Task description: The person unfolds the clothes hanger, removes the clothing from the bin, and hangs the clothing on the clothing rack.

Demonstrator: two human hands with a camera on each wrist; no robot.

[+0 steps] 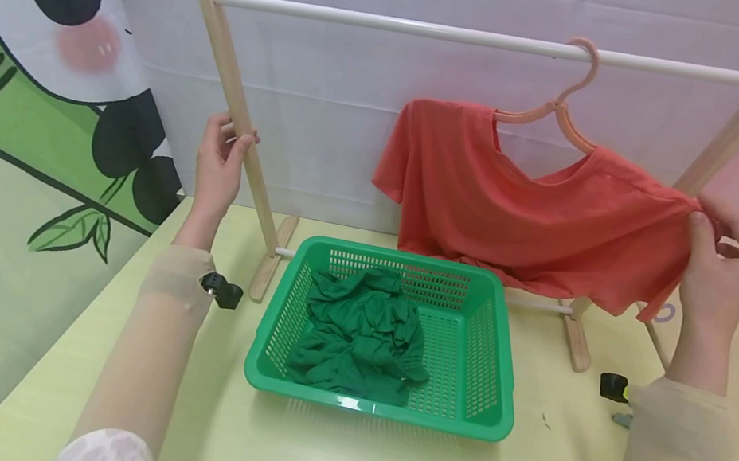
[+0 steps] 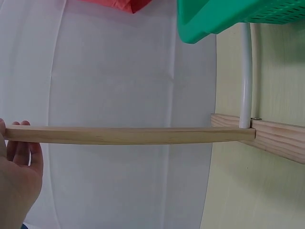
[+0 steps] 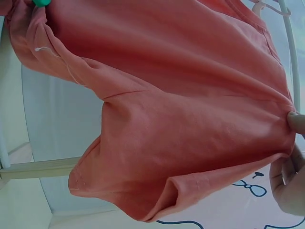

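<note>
On the head view we are gripping the rack post [image 1: 238, 145] with our left hand [image 1: 218, 166] and pinching the red shirt [image 1: 547, 210] with our right hand [image 1: 728, 259]; the wrist views are cropping both hands.

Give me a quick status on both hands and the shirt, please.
Left hand grips rack post. Right hand pinches red shirt sleeve, shirt on hanger. Nothing in the way.
</note>
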